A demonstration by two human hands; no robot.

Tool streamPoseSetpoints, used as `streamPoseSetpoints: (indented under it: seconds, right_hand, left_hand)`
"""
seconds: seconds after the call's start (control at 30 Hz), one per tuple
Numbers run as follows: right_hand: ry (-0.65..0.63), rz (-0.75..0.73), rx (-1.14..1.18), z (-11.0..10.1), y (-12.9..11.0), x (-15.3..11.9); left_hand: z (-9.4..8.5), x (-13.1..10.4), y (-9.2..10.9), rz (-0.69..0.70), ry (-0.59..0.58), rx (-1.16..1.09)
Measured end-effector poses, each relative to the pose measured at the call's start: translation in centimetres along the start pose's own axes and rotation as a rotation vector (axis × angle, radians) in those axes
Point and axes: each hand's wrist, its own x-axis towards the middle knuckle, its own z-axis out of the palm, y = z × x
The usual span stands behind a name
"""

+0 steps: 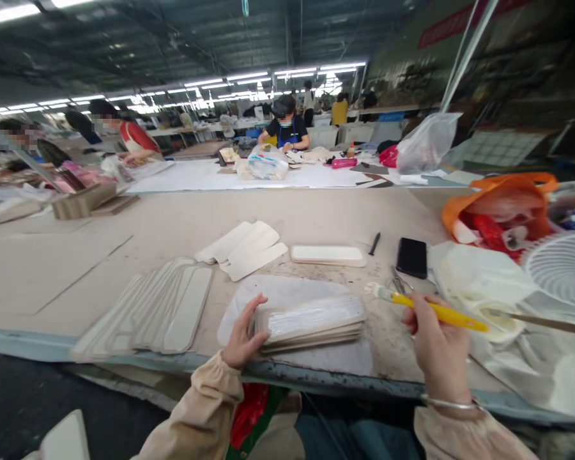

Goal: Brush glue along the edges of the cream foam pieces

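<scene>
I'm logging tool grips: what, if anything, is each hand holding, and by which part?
The right hand holds the yellow-handled brush by its handle, toward the bristle end. The left hand touches the left end of the panel stack, lifting nothing.

The brush handle (453, 315) looks like smooth, glossy plastic. The stack of strips (311, 319) has a wet-looking, streaky sheen on top — the fanned strips (189, 310) look smooth and matt. The bracelet (450, 404) is shiny metal; the tabletop (326, 214), matt and scuffed.
</scene>
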Motion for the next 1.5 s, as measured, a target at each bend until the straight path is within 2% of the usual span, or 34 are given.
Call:
streamPoseSetpoints:
  seconds: [0.07,0.13,0.23,0.37,0.53,0.7,0.8,0.87,0.97,1.03,1.07,1.17,1.23,1.33,1.5]
  right_hand:
    - [0.019,0.026,0.041,-0.1,0.0,0.2]
    - [0.024,0.036,0.066,-0.1,-0.2,0.2]
    - [0.016,0.046,0.084,0.0,-0.4,0.3]
    - [0.026,0.050,0.123,0.1,-0.2,0.5]
    - [0.033,0.043,0.123,-0.2,-0.2,0.6]
    - [0.044,0.037,0.144,-0.2,-0.3,0.6]
    - [0.046,0.007,0.198,-0.1,-0.2,0.7]
    - [0.046,-0.025,0.222,0.0,-0.1,0.7]
    - [0.035,-0.063,0.234,0.4,0.0,0.5]
    - [0.006,-0.061,0.251,0.8,0.1,0.2]
    - [-0.018,-0.054,0.268,1.0,0.1,0.0]
    - [-0.101,-0.056,0.298,1.8,0.5,-0.7]
    - [-0.154,-0.093,0.267,2.2,0.8,-1.1]
    - [-0.228,-0.135,0.206,2.7,1.2,-1.7]
    - [-0.283,-0.036,0.337,3.4,1.2,-2.2]
  left_hand:
    - [-1.1,1.4,-0.7,-0.073,0.110,0.085]
    - [-2.5,3.7,-1.6,-0.120,0.170,0.317]
    - [-4.5,7.9,-3.2,-0.150,0.091,0.697]
    - [-6.0,11.7,-5.0,-0.170,0.024,0.831]
    - [-6.4,13.0,-6.3,-0.245,0.035,0.856]
    - [-6.7,12.7,-6.3,-0.323,0.169,0.777]
    - [-7.4,12.3,-5.2,-0.370,0.256,0.698]
    - [-7.9,11.7,-3.5,-0.377,0.325,0.578]
    - [-7.8,10.3,0.7,-0.355,0.406,0.099]
    - [-7.1,9.1,4.0,-0.353,0.367,-0.216]
    - [-6.6,8.4,5.5,-0.355,0.326,-0.299]
    - [-4.7,6.6,8.8,-0.360,0.230,-0.384]
    - [-3.5,5.7,9.8,-0.363,0.189,-0.410]
    - [-2.1,4.9,10.0,-0.377,0.147,-0.468]
    - [-0.9,4.5,9.2,-0.397,0.023,-0.429]
